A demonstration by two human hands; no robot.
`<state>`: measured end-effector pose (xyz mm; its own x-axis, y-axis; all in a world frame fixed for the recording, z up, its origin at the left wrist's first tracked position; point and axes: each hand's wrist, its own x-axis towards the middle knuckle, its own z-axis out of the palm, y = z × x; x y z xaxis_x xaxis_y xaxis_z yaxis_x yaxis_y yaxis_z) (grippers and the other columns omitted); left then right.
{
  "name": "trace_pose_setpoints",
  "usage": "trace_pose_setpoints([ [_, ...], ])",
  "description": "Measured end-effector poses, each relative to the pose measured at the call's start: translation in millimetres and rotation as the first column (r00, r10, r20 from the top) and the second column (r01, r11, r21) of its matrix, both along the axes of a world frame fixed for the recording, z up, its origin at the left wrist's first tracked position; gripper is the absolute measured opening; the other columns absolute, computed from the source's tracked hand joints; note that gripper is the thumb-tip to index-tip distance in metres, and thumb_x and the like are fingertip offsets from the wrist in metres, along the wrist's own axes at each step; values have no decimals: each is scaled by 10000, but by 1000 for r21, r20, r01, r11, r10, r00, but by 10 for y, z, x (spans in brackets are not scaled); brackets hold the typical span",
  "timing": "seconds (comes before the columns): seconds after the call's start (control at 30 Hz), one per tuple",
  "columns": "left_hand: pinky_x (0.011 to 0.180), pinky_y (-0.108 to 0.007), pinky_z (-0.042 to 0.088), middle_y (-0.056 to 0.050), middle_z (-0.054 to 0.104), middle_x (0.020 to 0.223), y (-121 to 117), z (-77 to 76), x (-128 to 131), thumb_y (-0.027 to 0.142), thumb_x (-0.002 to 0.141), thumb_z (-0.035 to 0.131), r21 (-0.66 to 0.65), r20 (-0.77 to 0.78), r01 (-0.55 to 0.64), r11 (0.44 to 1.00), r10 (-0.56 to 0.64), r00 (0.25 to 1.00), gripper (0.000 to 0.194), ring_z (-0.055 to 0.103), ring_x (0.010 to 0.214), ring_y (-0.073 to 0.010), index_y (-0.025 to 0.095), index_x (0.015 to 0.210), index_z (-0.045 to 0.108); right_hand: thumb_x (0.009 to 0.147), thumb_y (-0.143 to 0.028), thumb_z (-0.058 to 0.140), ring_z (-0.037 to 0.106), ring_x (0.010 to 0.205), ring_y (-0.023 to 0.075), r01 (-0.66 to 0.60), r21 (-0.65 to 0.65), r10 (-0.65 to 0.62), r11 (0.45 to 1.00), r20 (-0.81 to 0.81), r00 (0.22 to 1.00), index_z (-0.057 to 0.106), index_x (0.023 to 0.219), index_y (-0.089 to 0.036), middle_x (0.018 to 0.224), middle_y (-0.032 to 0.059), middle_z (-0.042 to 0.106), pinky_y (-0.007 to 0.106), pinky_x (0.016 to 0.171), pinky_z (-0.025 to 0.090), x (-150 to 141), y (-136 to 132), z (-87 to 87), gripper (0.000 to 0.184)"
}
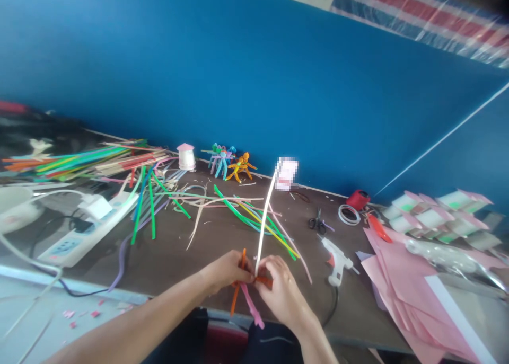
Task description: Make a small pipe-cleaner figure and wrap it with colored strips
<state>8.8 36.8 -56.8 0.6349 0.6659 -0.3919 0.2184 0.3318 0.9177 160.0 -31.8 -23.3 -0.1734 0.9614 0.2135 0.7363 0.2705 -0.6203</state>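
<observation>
1. The person's left hand (231,268) is narrow, thumb and fingers pinched on a slender orange fuzzy stem (234,301), which shows above and below the fingers.
2. The right hand (281,285) sits just beside it, fingers curled and tips drawn in at the lower end of a long, straight white fuzzy stem (265,221); the exact grip is partly hidden.
3. A short pink fuzzy strip (253,307) hangs down between the two hands.
4. These held pieces are above the near edge of the dark brown table (170,258).
5. Beyond the hands lie loose green fuzzy stems (226,202); near the blue wall (254,88) stands a small orange fuzzy figure (241,167).
6. On the right are black-handled scissors (317,224), a white glue gun (338,260) and flat pink sheets (401,295).
7. On the left, a white power strip (79,241) lies near a heap of multicoloured stems (95,160).
</observation>
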Motion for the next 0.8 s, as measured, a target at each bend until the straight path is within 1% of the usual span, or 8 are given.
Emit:
trace_pose_setpoints([
  [0.2, 476, -217, 279, 39, 501, 466, 18, -17, -31, 194, 519, 613, -6, -35, 98, 995, -98, 995, 139, 384, 465, -85, 129, 623, 677, 694, -72, 576, 557, 716, 156, -4, -86, 8, 996, 41, 999, 562, 696, -194, 714, -10, 597, 252, 681, 395, 19, 38, -71, 123],
  [0.3, 497, -218, 296, 24, 545, 498, 29, -42, -36, 187, 510, 612, -11, -44, 103, 995, -103, 994, 169, 406, 491, -93, 124, 644, 694, 684, -69, 568, 556, 684, 152, 19, -98, -10, 995, 93, 996, 567, 673, -190, 681, -10, 599, 243, 654, 380, 15, 62, -116, 122],
  [0.4, 512, -215, 309, 9, 584, 552, 34, -79, -33, 188, 491, 644, -56, -8, 67, 996, -67, 998, 161, 427, 507, -91, 118, 630, 681, 690, -71, 569, 551, 717, 166, 33, -51, -25, 998, 145, 989, 572, 688, -191, 704, 3, 600, 261, 685, 368, -2, 69, -148, 121],
  [0.5, 500, -209, 309, 12, 574, 554, 27, -126, -22, 209, 479, 679, -87, 11, 32, 996, -31, 999, 173, 431, 501, -88, 114, 621, 651, 672, -64, 607, 541, 741, 176, 38, 13, -40, 999, 181, 983, 565, 705, -193, 719, 3, 596, 289, 741, 348, -13, 67, -171, 140],
  [0.57, 488, -207, 307, 21, 544, 528, 20, -153, -13, 227, 487, 685, -49, -14, 32, 998, -33, 999, 180, 428, 493, -89, 112, 616, 634, 673, -69, 623, 536, 729, 172, 30, 19, -33, 999, 201, 979, 556, 693, -195, 709, -4, 592, 292, 744, 340, -13, 65, -183, 143],
  [0.67, 455, -204, 288, 41, 489, 485, 9, -155, -12, 250, 524, 659, 67, -97, 76, 995, -69, 993, 170, 396, 463, -85, 114, 622, 626, 694, -81, 621, 532, 721, 164, -1, -8, 3, 1000, 220, 975, 549, 675, -195, 691, -11, 584, 282, 729, 337, -14, 62, -197, 137],
  [0.73, 440, -202, 267, 53, 441, 453, 3, -128, -25, 249, 549, 626, 158, -162, 120, 980, -94, 982, 138, 370, 452, -81, 115, 569, 601, 698, -70, 610, 529, 725, 162, -15, -20, 19, 1000, 232, 972, 549, 677, -195, 687, -11, 583, 277, 723, 337, -18, 59, -207, 141],
  [0.8, 443, -198, 254, 59, 394, 439, -3, -93, -44, 230, 570, 589, 270, -195, 173, 947, -122, 973, 136, 353, 461, -77, 115, 506, 558, 694, -51, 596, 530, 738, 164, -27, -36, 34, 999, 233, 972, 554, 689, -194, 699, -8, 589, 273, 722, 340, -20, 58, -220, 150],
])
